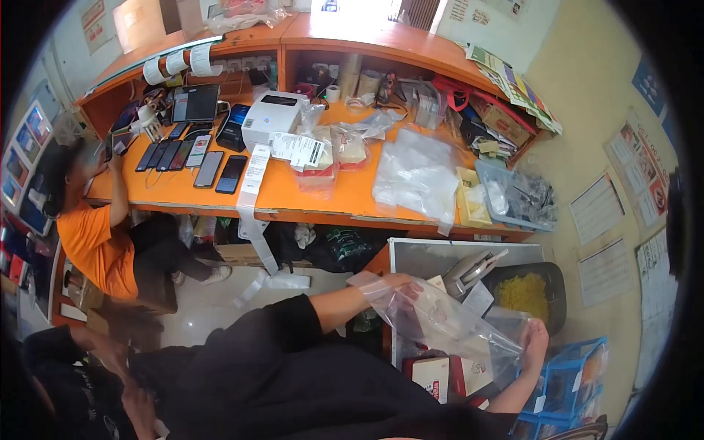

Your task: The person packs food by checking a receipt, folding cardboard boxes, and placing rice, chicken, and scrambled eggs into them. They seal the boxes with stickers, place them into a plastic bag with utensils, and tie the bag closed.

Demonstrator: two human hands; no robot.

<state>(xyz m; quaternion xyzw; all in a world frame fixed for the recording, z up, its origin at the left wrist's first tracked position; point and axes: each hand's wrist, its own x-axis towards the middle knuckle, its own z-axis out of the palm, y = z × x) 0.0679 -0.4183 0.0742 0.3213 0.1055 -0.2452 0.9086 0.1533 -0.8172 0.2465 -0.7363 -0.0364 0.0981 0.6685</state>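
Left hand (396,282) fingers pinch plastic bag (440,323) mouth at 10 o'clock | right hand (534,343) fingers grip 3 o'clock edge | bag looks light, limp, slippery; hold by rim | above counter (411,253)

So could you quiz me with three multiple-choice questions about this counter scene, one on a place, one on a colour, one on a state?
1. Where is the white label printer?
A. on the orange counter
B. on the floor
C. in the blue crate

2. What colour is the food in the black tray?
A. green
B. yellow
C. red

3. What is the state of the clear plastic bag?
A. lying flat on the counter
B. hanging from a hook
C. held between both hands

Answers: 1 A, the printer stands on the counter beside the phones. 2 B, the tray holds yellow food. 3 C, the left hand and right hand each grip one end of the bag.
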